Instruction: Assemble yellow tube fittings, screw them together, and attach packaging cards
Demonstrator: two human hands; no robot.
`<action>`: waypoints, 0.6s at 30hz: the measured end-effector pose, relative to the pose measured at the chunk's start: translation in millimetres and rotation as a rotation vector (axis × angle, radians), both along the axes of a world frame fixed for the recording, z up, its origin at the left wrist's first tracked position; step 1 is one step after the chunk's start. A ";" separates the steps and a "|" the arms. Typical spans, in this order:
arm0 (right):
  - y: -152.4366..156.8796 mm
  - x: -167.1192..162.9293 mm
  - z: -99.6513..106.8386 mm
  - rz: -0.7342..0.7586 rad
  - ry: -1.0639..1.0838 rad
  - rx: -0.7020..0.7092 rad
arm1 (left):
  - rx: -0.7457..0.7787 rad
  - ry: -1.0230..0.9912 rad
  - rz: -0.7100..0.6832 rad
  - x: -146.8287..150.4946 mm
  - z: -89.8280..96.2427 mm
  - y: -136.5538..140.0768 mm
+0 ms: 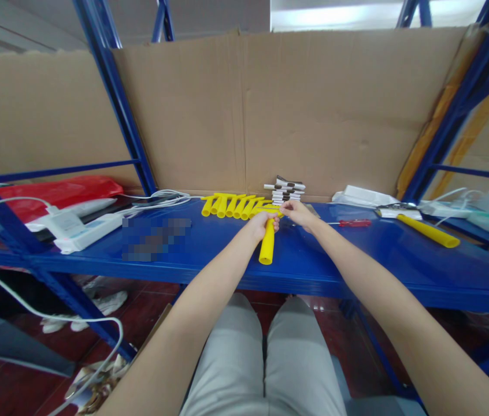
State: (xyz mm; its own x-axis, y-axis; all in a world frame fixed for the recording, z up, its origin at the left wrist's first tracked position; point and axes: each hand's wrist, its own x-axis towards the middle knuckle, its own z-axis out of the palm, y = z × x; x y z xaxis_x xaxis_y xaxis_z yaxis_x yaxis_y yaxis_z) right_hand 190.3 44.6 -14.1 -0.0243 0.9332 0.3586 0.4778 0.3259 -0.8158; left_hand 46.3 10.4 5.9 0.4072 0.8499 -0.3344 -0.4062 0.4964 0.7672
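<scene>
My left hand (265,224) is closed around a yellow T-shaped scraper handle (266,249), its hollow round end pointing towards me. At the crosspiece on its far end, my right hand (297,214) has its fingers pinched together; whatever is between them is too small to make out. Just left of my hands lies a row of several similar yellow handles (229,208). Behind my right hand is a stack of small black-and-white pieces (286,188). A screwdriver (354,223) with a red grip lies to the right.
On the right of the blue shelf (314,271) lies a yellow-handled scraper (430,232), near a white packet (363,196). At the left are a white power strip (91,232), cables (166,198) and a red bag (62,193). Cardboard (296,110) walls the back.
</scene>
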 end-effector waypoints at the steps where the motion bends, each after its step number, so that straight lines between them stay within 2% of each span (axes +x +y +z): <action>1: -0.5 -0.4 0.2 0.001 0.025 -0.006 | 0.001 0.002 0.000 0.2 0.4 -0.7; 10: -4.4 -2.5 1.2 0.019 0.121 -0.086 | 0.003 0.018 0.002 -0.2 1.3 -2.2; 18: 4.6 3.1 -3.1 -0.008 0.055 0.016 | 0.022 -0.063 0.002 -1.0 -5.7 6.2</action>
